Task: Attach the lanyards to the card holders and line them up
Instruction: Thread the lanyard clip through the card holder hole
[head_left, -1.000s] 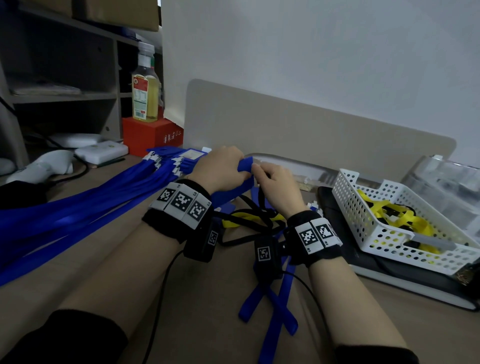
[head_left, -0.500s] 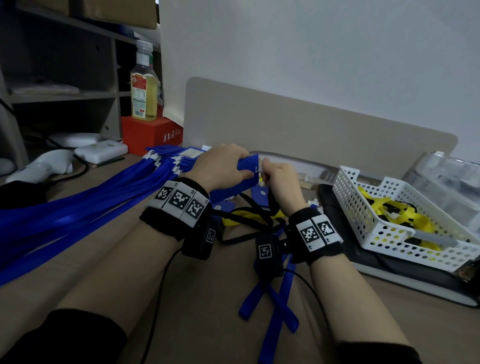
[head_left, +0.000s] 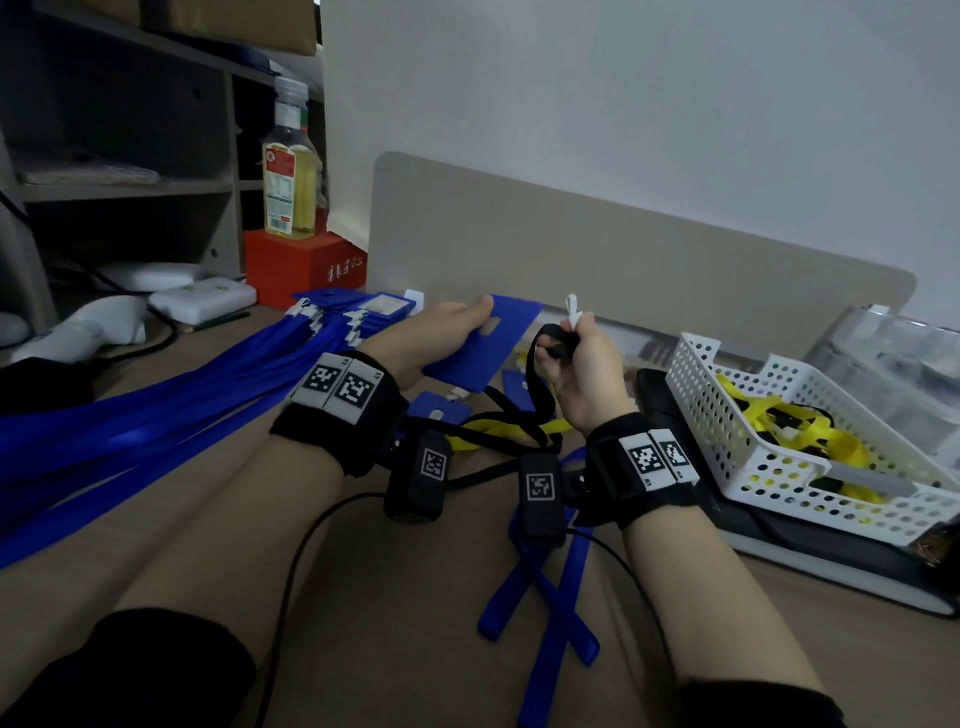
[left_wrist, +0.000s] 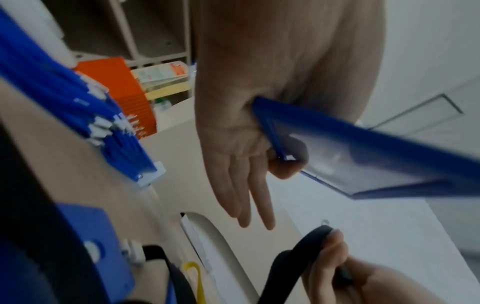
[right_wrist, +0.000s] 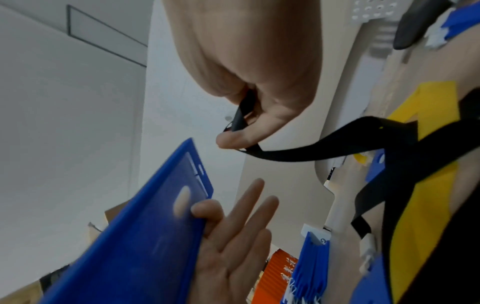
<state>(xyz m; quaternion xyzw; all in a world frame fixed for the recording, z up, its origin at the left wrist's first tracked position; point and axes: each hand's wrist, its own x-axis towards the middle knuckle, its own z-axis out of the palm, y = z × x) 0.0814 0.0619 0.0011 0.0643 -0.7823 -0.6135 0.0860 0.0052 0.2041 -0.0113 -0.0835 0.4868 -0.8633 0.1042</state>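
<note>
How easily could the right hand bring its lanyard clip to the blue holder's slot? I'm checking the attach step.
Probably yes: the right hand pinching the black lanyard sits beside the blue card holder, with only open air between them.

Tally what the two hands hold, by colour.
Blue: 1, the card holder pinched by the left hand
Black: 1, the lanyard gripped by the right hand
Total: 2

Dim, flat indoor light over my desk; wide-angle edges bow, and both wrist views smear with motion blur.
</note>
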